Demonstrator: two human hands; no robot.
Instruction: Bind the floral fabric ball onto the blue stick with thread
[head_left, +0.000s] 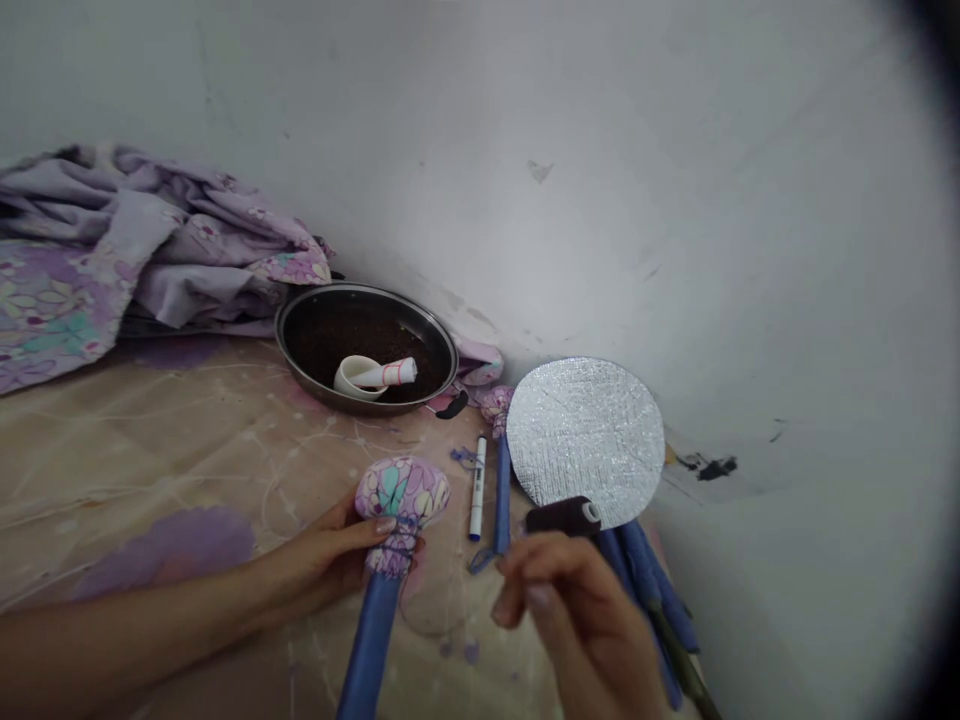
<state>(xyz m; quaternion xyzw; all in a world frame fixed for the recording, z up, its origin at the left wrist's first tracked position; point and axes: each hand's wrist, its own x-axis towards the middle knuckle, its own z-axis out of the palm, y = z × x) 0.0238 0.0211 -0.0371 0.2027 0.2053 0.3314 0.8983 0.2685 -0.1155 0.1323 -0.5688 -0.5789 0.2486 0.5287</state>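
My left hand (328, 560) grips a blue stick (367, 650) just below a padded bulb of floral lilac fabric (403, 495), which is bound to the stick with dark thread. My right hand (562, 610) is raised to the right of it, holding a dark spool of thread (564, 516) with a pale end. Behind that spool stands a round quilted silver disc (585, 442). Between my hands lie a white-bodied marker pen (477, 488) with a blue cap and a single blue stick (502, 495).
A steel pan (360, 288) holding a white mortar (356, 376) and pestle (391, 373) sits against the white wall (525, 120). Crumpled floral bedding (150, 260) lies at left, on a patterned beige surface (127, 450). More blue sticks (645, 600) lie at right.
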